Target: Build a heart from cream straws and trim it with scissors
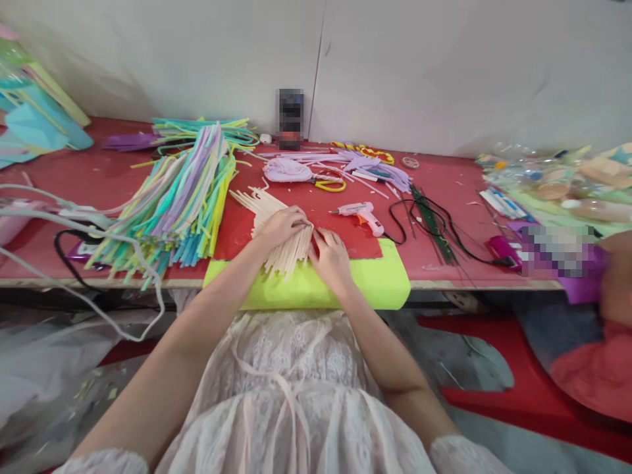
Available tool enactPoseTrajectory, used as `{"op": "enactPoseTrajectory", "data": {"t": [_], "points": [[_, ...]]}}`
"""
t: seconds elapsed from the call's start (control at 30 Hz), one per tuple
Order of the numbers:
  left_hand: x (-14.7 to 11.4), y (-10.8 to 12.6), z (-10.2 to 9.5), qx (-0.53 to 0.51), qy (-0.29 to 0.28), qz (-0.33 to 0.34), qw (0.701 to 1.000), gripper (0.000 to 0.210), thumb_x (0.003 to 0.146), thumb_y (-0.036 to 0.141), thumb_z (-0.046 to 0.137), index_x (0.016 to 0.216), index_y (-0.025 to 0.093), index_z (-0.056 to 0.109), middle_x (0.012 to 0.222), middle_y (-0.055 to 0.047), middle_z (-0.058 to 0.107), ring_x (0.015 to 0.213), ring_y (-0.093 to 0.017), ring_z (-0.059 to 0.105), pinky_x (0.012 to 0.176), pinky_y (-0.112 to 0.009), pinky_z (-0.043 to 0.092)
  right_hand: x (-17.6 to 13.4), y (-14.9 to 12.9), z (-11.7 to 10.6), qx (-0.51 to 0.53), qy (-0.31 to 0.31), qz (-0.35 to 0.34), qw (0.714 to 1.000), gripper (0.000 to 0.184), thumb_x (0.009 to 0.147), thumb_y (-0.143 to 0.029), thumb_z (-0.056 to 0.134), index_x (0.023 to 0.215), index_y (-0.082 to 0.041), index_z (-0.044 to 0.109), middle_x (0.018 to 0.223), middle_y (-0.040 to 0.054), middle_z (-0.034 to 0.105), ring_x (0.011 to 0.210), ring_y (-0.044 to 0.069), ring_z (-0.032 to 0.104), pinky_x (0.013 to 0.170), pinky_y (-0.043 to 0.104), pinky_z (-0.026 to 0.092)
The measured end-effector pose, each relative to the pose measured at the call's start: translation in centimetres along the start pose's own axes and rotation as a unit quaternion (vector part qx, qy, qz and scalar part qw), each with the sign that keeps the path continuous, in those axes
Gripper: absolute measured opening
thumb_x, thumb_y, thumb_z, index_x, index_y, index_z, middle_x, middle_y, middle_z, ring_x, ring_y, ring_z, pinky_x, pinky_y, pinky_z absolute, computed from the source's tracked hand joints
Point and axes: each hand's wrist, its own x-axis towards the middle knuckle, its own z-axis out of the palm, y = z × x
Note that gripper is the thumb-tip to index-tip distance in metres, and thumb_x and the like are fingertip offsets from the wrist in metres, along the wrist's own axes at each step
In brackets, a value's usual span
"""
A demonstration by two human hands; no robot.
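A fanned bundle of cream pipe cleaners (289, 253) lies in front of me on a red sheet (358, 247). My left hand (284, 225) rests across the bundle, fingers curled together over the stems. At the bundle's right edge, my right hand (332, 258) has bent fingers against the stem ends, close to the left fingertips. What lies between the fingertips is too small to make out. Just right of my hands a pink glue gun (363, 216) lies on the sheet. Yellow-green material (306, 289) hangs over the table's front edge.
Left stands a big heap of coloured pipe cleaners (190, 197), with white cables (143, 263) nearby. Behind are a fuzzy lilac piece (287, 170), yellow-handled scissors (330, 185) and a phone-like device (289, 118). Green stems (432, 224) and a black cord lie right; another person's arm (617, 276) reaches in.
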Motion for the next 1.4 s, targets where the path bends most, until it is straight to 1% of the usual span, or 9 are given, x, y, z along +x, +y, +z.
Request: {"op": "enactPoseTrajectory", "data": {"t": [0.13,0.3,0.43,0.63,0.77,0.93,1.4], "points": [[-0.02,-0.13,0.08,-0.002,0.000,-0.001,1.000,0.018,0.087,0.018,0.055,0.097,0.021,0.069,0.103,-0.004,0.064,0.097,-0.017,0.061,0.090,-0.032,0.048,-0.10,-0.04,0.17,0.005,-0.001,-0.003,1.000,0.043,0.094,-0.028,0.043,0.133,-0.015,0.056,0.131,0.0146,0.057,0.121,0.028,0.050,0.107,0.045,0.039],[0.00,-0.12,0.11,-0.001,0.001,-0.001,1.000,0.018,0.087,0.018,0.055,0.097,0.022,0.070,0.103,-0.004,0.064,0.097,-0.018,0.061,0.090,-0.032,0.048,-0.09,-0.14,0.00,-0.003,-0.006,-0.005,1.000,0.043,0.094,-0.029,0.044,0.131,-0.013,0.057,0.131,0.0157,0.057,0.121,0.029,0.050,0.107,0.044,0.039],[0.05,-0.29,0.21,0.001,0.003,0.002,1.000,0.018,0.087,0.017,0.055,0.097,0.021,0.070,0.103,-0.004,0.064,0.097,-0.017,0.061,0.090,-0.032,0.048,-0.12,-0.30,-0.16,-0.009,-0.004,-0.006,1.000,0.042,0.095,-0.030,0.043,0.130,-0.014,0.058,0.131,0.0146,0.057,0.121,0.028,0.050,0.107,0.043,0.038],[0.03,-0.56,0.35,0.002,0.007,0.007,1.000,0.017,0.087,0.018,0.056,0.098,0.021,0.069,0.103,-0.004,0.064,0.096,-0.017,0.061,0.090,-0.031,0.048,-0.13,-0.42,-0.17,-0.013,0.001,0.002,1.000,0.047,0.096,-0.031,0.041,0.134,-0.006,0.053,0.132,0.0170,0.057,0.122,0.028,0.050,0.107,0.042,0.038],[0.01,-0.60,0.38,0.002,0.008,0.008,1.000,0.017,0.088,0.018,0.056,0.097,0.020,0.069,0.103,-0.004,0.064,0.096,-0.017,0.061,0.090,-0.031,0.048,-0.14,-0.33,-0.12,-0.009,-0.003,-0.008,1.000,0.046,0.097,-0.030,0.039,0.135,-0.010,0.053,0.135,0.0151,0.056,0.125,0.027,0.048,0.109,0.043,0.037],[0.00,-0.86,0.52,0.003,0.009,0.010,1.000,0.018,0.088,0.018,0.055,0.098,0.021,0.069,0.103,-0.004,0.064,0.097,-0.016,0.061,0.091,-0.031,0.048,-0.14,-0.35,-0.04,-0.015,-0.010,-0.013,1.000,0.044,0.098,-0.028,0.037,0.134,-0.011,0.054,0.137,0.0131,0.055,0.125,0.026,0.048,0.109,0.042,0.036],[-0.03,-0.42,0.26,0.001,0.006,0.009,1.000,0.017,0.088,0.017,0.055,0.097,0.021,0.069,0.101,-0.004,0.064,0.096,-0.016,0.061,0.090,-0.031,0.049,-0.19,-0.42,0.12,-0.013,-0.011,-0.010,1.000,0.043,0.098,-0.028,0.036,0.133,-0.013,0.055,0.137,0.0132,0.055,0.126,0.026,0.048,0.109,0.043,0.035]]}}
